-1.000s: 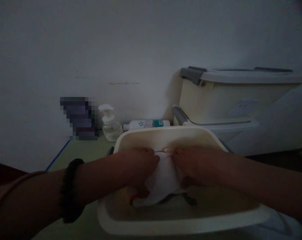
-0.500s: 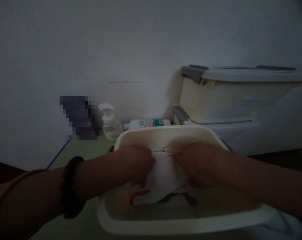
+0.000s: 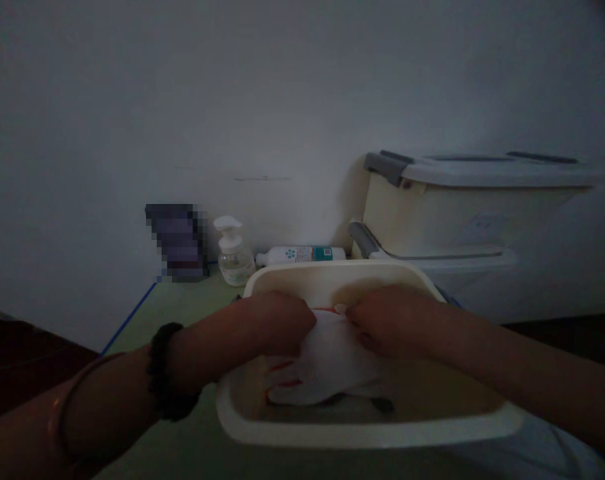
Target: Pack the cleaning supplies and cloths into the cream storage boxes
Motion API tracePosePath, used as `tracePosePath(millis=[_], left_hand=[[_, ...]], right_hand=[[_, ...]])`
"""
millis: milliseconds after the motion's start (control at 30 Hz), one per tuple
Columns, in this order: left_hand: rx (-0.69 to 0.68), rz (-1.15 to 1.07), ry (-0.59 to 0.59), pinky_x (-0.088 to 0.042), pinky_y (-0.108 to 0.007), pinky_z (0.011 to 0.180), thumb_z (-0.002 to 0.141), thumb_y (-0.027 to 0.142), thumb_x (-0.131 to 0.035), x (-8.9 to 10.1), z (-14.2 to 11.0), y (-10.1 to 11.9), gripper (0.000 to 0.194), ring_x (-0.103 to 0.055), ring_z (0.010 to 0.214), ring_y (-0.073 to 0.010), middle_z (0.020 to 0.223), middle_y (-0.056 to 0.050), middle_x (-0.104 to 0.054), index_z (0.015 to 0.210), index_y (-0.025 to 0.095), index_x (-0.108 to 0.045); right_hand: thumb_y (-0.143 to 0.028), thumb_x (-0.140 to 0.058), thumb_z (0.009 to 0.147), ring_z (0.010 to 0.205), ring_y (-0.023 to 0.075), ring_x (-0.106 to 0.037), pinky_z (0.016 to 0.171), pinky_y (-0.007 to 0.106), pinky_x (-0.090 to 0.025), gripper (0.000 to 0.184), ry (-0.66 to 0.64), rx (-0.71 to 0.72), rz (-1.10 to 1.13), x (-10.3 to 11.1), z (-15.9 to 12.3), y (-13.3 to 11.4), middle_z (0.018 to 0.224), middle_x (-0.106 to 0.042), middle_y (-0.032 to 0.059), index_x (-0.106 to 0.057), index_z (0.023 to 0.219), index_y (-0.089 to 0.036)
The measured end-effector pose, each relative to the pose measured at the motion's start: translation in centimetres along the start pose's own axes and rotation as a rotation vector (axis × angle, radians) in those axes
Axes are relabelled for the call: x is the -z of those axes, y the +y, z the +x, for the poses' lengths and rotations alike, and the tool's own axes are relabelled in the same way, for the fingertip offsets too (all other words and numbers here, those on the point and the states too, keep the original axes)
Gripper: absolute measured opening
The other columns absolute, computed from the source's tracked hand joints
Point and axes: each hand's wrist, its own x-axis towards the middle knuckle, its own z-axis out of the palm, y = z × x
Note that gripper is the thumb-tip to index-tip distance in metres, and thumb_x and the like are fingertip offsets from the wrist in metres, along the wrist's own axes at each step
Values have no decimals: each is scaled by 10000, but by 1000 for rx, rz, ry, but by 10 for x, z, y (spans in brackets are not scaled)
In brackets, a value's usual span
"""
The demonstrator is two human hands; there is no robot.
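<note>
A white cloth with red trim (image 3: 332,357) hangs inside a cream plastic tub (image 3: 372,435), its lower part spread near the bottom. My left hand (image 3: 282,325), with a dark beaded bracelet on the wrist, is closed on the cloth's upper left edge. On the upper right edge my right hand (image 3: 395,323) pinches the cloth beside a small pale piece (image 3: 341,309) at the red-edged top. A dark piece (image 3: 382,405) shows under the cloth's lower edge; what it is I cannot tell.
Behind the tub stand a clear pump bottle (image 3: 236,263) and a white bottle (image 3: 302,255) lying on its side. A pixelated dark object (image 3: 179,241) leans by the wall. Lidded storage boxes (image 3: 447,213) are stacked at the right. The green tabletop (image 3: 182,303) has a blue edge.
The view has shifted slightly. Both hands keep their grip at the cloth's top edge; its lower part has spread and shifted, showing more red at the left.
</note>
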Motion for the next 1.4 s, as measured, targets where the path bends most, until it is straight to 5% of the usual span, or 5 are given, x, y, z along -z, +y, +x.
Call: tracePosePath(millis=[233,467,800,1067,1400], left_hand=[[12,123,-2,-415,-224,616,873,278,-470,50,-49,21,240,-607,698,-140,812,-48,-691,841,161,-677],[30,105,76,-412,-252,633,882,295,-475,36,-90,20,242,-605,715,-161,768,-51,-675,839,169,-677],[-32,-141,528,-416,-291,888,894,293,-457,27,-106,-11,182,-538,963,-152,977,-61,-585,860,160,-577],[105,-247,358,-461,-300,790,832,348,-528,42,-96,-31,259,-573,921,-185,1046,-74,-597,1025,181,-570],[265,-124,153,-419,-256,627,816,347,-508,59,-91,-17,270,-574,708,-168,785,-18,-621,1017,200,-611]], right_hand=[[-206,-449,830,769,239,-664,649,320,-451,262,124,144,69,8,-9,0,876,-717,123,-702,880,-155],[-172,-434,817,734,191,-640,640,275,-421,256,258,234,151,1,-26,-17,846,-713,80,-684,871,-185],[-272,-365,901,657,155,-590,583,245,-422,291,419,224,403,28,-40,-14,754,-661,61,-626,917,-143],[-453,-416,886,782,176,-601,709,307,-479,377,340,215,826,8,-30,19,903,-630,72,-556,1090,-169],[-447,-432,880,706,170,-562,630,280,-425,398,327,175,728,13,-26,19,783,-608,45,-562,1109,-149]])
